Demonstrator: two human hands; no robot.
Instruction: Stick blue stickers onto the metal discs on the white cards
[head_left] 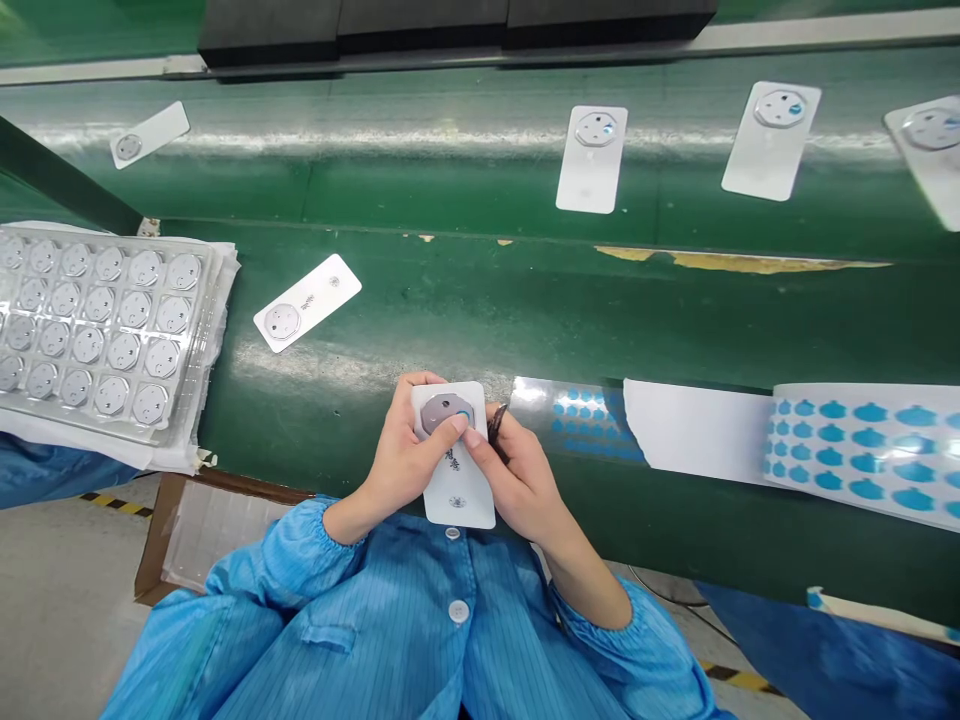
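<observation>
One card point(459, 485), over the near edge of the bench point(450, 310)

Left hand point(405, 452): pinching card, thumb partly covering disc point(437, 411); fingertips behind, unseen. Right hand point(529, 485): thumb tip against card's right side, fingers gripping dark tool point(495, 430), tip hidden. Bare bench beyond; sticker sheet point(851, 457) rightward, cut off by frame. Card's long axis fore-and-aft, disc end away from wearer.

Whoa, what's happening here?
A person in a blue smock has a white card with a grey disc. The left hand holds its left side, thumb by the disc; the right hand, holding a dark tool, touches its right side. A clear plastic tray of discs sits leftward, a sheet of blue stickers rightward.
</observation>
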